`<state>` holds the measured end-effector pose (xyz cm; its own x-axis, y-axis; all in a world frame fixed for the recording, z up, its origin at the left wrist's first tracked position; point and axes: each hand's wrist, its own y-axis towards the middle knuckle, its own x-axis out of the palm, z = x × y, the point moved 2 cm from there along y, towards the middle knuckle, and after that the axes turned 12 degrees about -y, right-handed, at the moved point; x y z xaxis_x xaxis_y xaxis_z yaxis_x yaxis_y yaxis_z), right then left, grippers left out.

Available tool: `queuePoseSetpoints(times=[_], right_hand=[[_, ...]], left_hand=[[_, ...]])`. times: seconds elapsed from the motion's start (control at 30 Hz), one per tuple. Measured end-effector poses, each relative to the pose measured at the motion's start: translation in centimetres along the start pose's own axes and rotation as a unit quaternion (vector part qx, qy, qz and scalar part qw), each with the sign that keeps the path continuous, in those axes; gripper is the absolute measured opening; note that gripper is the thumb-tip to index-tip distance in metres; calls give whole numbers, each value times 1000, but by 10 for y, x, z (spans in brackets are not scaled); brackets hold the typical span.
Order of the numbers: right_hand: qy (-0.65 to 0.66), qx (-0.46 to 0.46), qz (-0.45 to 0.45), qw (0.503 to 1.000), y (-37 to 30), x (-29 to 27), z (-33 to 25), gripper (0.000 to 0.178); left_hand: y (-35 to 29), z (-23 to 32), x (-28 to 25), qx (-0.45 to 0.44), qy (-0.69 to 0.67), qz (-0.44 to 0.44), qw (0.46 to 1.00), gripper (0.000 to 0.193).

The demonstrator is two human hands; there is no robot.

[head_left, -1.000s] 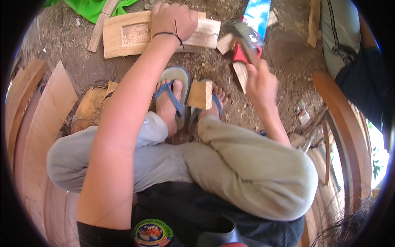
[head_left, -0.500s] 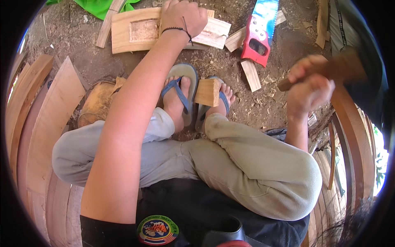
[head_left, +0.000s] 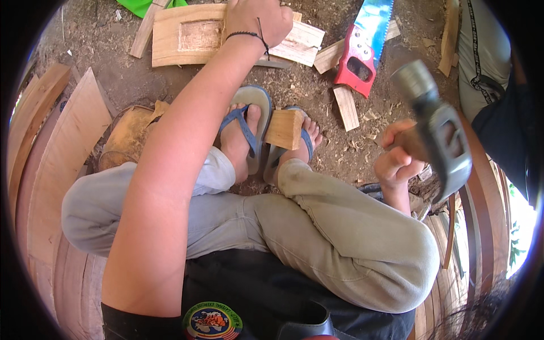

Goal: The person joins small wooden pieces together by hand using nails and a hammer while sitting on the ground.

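Observation:
My right hand [head_left: 398, 161] is wrapped round the wooden handle of a claw hammer [head_left: 451, 141], raised on the right with its metal head toward me. At the far side my left hand [head_left: 263, 21] is closed, the back of the hand up. It rests at a curved pale wooden board [head_left: 164, 48] with a rough rectangular recess cut in it. What the left fingers hold is hidden, partly by the frame's top edge. A lighter wood piece [head_left: 303, 42] sticks out to the right of that hand.
A red-handled handsaw [head_left: 358, 59] lies right of the board, over wood offcuts [head_left: 347, 107]. Between my sandalled feet sits a wood block [head_left: 284, 129]. A rusty yellowish container [head_left: 130, 139] stands left of my feet. Planks [head_left: 62, 164] lean at the left; another person's leg [head_left: 481, 54] is at the right.
The hammer, blurred before, has swung up so its head shows clearly. My right hand has moved slightly left and nearer to me. My left hand stays at the board.

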<state>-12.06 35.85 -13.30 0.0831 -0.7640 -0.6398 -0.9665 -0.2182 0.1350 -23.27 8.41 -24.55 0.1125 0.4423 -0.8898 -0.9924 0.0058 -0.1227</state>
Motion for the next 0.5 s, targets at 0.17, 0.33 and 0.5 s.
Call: queuePoseSetpoints(times=[0.17, 0.33, 0.5], right_hand=[[-309, 57, -153, 937, -1, 41, 36, 29], [-7, 9, -12, 1000, 39, -2, 11, 35], [-44, 58, -116, 991, 10, 18, 15, 35]], left_hand=[[2, 9, -7, -1, 7, -20, 1000, 41], [2, 5, -10, -18, -6, -20, 1000, 42], [5, 9, -6, -1, -4, -29, 1000, 42]])
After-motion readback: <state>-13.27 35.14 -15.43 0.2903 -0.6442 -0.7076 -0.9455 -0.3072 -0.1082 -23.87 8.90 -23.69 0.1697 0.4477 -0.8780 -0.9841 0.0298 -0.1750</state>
